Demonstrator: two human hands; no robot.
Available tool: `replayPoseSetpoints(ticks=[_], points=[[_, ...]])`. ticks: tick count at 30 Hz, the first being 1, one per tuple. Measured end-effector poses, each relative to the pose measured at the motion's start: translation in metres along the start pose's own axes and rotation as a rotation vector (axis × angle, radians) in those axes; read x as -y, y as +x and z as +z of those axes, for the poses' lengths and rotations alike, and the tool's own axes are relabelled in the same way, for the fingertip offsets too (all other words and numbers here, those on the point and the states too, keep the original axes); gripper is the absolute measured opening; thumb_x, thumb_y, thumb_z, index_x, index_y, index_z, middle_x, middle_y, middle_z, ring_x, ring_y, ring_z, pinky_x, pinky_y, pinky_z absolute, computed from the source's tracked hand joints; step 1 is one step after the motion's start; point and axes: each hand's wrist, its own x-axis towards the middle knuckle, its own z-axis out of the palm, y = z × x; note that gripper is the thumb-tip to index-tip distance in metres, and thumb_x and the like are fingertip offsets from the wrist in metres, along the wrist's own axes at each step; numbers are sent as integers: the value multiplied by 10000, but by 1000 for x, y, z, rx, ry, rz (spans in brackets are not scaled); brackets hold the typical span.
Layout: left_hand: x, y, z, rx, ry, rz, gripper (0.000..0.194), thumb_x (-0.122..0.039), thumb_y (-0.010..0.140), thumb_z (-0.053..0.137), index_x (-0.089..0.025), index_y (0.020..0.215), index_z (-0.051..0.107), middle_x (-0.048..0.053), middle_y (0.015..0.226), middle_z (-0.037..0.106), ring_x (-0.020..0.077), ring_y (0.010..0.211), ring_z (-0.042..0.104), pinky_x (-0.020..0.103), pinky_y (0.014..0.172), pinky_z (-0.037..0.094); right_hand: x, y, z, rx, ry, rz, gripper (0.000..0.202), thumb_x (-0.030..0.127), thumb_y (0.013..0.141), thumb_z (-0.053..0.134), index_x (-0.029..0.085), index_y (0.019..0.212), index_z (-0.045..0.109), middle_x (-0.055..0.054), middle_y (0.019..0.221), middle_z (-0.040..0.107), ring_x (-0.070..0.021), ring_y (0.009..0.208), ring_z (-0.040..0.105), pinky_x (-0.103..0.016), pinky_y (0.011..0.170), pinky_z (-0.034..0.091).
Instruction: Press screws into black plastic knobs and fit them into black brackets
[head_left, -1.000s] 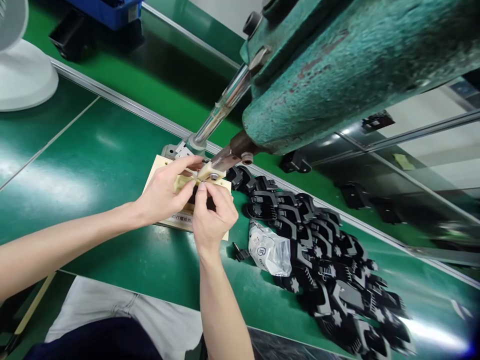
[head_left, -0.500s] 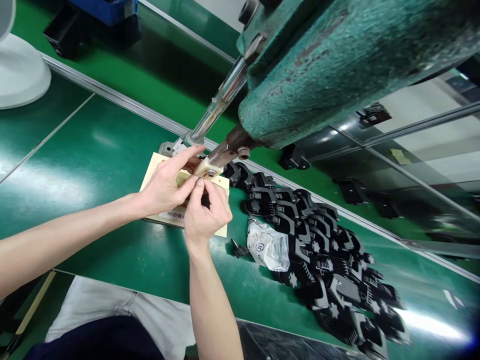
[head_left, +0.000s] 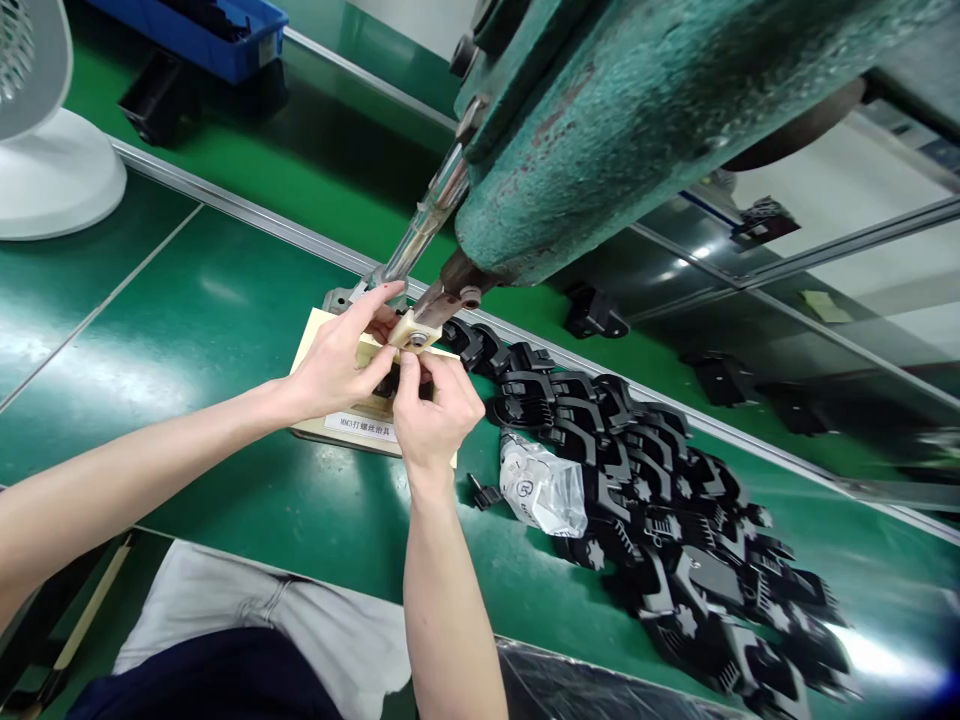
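Cream fixture (head_left: pixel 309 338) under both hands on the green bench (head_left: pixel 255 500), label (head_left: pixel 365 427) reads "MM3打螺丝治具". Left hand (head_left: pixel 330 365): index raised apart from thumb; right hand (head_left: pixel 439 405): thumb and index close together. Can't tell if either grips a part. Cream press tip (head_left: pixel 415 334) at the fingertips, green press (head_left: pixel 585 150) above. Right of right hand: clear bag (head_left: pixel 541 488), circled mark, other print unreadable; black parts (head_left: pixel 574 420) beyond.
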Motion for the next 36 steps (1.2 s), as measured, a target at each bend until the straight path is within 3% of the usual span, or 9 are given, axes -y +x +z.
replayPoseSetpoints(ticks=[10,18,25,31,36], points=[[-2,4,-6,100,89,0,535,-141,795,497,-142,1321,397,68,980,658,154,830,645,296,749,549,5,8,-3,71,161,123,171,215,849,570,162,703,641,-15,673,653,-116,583,574,-243,591,468],[6,10,-13,210,173,122,570,-132,825,468,-144,1378,330,119,1147,633,199,959,648,337,850,527,4,15,-10,152,174,135,187,216,840,569,168,672,636,-7,653,642,-120,582,574,-249,599,468],[1,11,-9,163,253,56,640,-116,771,492,-110,1383,307,93,984,662,189,862,651,306,778,533,2,21,-15,174,80,9,188,195,830,576,162,655,636,-6,623,612,-110,558,561,-230,577,453],[-4,12,-9,175,147,-41,716,-115,740,503,-124,1412,256,45,884,663,152,732,636,276,716,524,2,15,-10,137,15,-42,210,215,853,556,165,663,630,-17,635,620,-110,562,560,-226,554,441],[-5,10,-11,120,66,-68,670,-140,757,518,-139,1391,301,14,817,652,127,680,623,250,674,524,2,11,-6,81,35,-40,186,210,854,548,164,693,630,-25,659,637,-118,584,573,-234,567,451]])
